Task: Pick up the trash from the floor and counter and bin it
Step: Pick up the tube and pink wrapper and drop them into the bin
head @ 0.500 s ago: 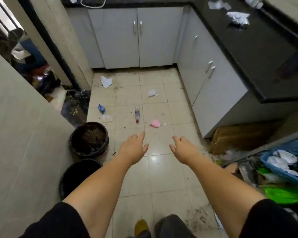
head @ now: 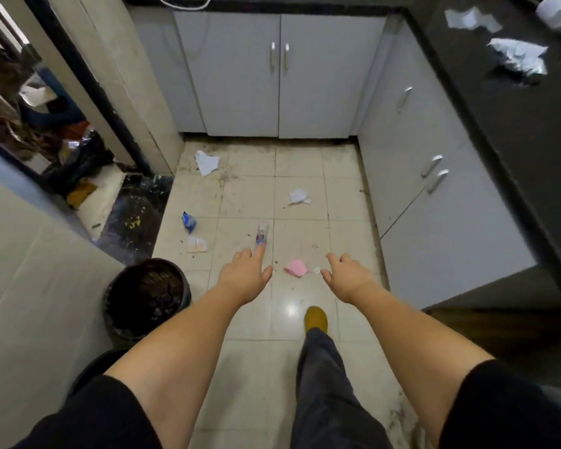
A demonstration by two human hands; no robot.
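Nearest to us, a dark trouser leg (head: 324, 393) ends in a mustard-yellow shoe (head: 316, 319) planted on the pale tiled floor (head: 250, 367). Our two bare forearms stretch forward over the tiles. The left hand (head: 243, 277) is spread with its fingers (head: 260, 251) loosely extended and holds nothing; its fingertips overlap the near end of a small clear bottle (head: 262, 233) lying on the floor, though we cannot tell whether they touch it. The right hand (head: 345, 275) is likewise open and empty, fingers slightly curled. Between the two hands lies a pink scrap (head: 296, 267), with a tiny pale crumb (head: 316, 270) just beside the right thumb. To the left stands a round black bin (head: 146, 296), its dark contents visible, well apart from the hands. Beyond the left hand we see a clear wrapper (head: 196, 244) and a blue packet (head: 188, 221) near each other, then a crumpled white tissue (head: 299, 197) farther right, and a larger white paper (head: 206, 162) close to the wall corner. Grey cabinets (head: 272, 85) close off the far side and the right. On the black bench (head: 515, 124) at upper right rest a crumpled white paper (head: 518, 56), a flatter white scrap (head: 470, 18) and a pale jar (head: 554, 12) on its side.
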